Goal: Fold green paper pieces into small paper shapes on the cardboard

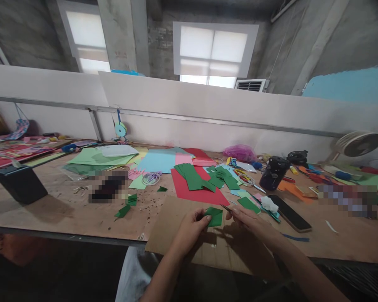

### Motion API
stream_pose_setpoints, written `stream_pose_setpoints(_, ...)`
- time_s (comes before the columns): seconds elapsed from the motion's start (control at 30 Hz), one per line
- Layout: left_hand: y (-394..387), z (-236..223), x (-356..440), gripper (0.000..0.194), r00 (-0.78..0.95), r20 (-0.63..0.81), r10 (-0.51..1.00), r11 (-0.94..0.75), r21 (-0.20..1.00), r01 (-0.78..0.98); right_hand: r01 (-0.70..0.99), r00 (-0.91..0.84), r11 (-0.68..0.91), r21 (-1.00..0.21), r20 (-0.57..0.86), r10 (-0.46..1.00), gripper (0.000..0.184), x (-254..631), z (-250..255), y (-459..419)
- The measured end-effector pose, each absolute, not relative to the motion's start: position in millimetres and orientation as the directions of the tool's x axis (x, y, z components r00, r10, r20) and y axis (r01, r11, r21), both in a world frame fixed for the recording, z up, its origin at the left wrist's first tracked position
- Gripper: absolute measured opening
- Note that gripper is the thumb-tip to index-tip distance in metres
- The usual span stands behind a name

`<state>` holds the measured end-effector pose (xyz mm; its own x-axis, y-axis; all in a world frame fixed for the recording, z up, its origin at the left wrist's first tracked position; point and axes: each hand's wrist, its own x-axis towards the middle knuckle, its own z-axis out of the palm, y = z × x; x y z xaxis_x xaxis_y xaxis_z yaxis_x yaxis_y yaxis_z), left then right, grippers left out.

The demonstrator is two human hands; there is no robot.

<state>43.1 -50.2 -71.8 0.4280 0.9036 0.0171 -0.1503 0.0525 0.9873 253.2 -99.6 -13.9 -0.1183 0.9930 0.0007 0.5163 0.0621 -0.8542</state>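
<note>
Between the thumb and fingers of my left hand (193, 226) is a small folded-looking piece of green paper (215, 218), held above a brown cardboard sheet (166, 214). Just to its right, my right hand (247, 220) grips a slim dark pointed tool (225, 207); its tip points at the paper's upper right corner, and I cannot tell whether it touches. The fingers hide the rest of the tool. Beyond both hands, several green paper strips (192, 178) lie on a red sheet (182, 195). Small green scraps (122, 211) are scattered to the left.
A phone (291, 214) with crumpled white tissue (269, 204) beside it lies right of my right hand. Farther back stand a dark cup (273, 174) and a fan (359, 144). A black box (20, 184) is at the left. Coloured sheets (157, 160) line the back of the table.
</note>
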Motion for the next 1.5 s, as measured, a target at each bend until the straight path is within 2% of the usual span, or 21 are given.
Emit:
stream_pose_setpoints(0.23, -53, -65, 44, 0.022, 0.433, 0.014, 0.901, 0.051, 0.989, -0.138, 0.573, -0.144, 0.083, -0.816, 0.0, 0.99, 0.046, 251, -17, -96)
stream_pose_setpoints(0.57, -54, -65, 44, 0.024, 0.441, -0.003, 0.898, 0.08, 0.985, -0.156, 0.538, -0.139, 0.075, -0.84, 0.0, 0.99, 0.043, 247, -13, -97)
stream_pose_setpoints(0.83, -54, -63, 43, 0.018, 0.447, 0.011, 0.894, 0.049, 0.991, -0.123, 0.563, -0.145, 0.083, -0.822, 0.001, 0.989, 0.04, 247, -13, -97)
stream_pose_setpoints(1.5, -53, -65, 41, 0.018, 0.454, 0.004, 0.891, 0.042, 0.995, -0.091, 0.632, -0.151, 0.109, -0.767, 0.016, 0.988, 0.038, 244, -6, -99)
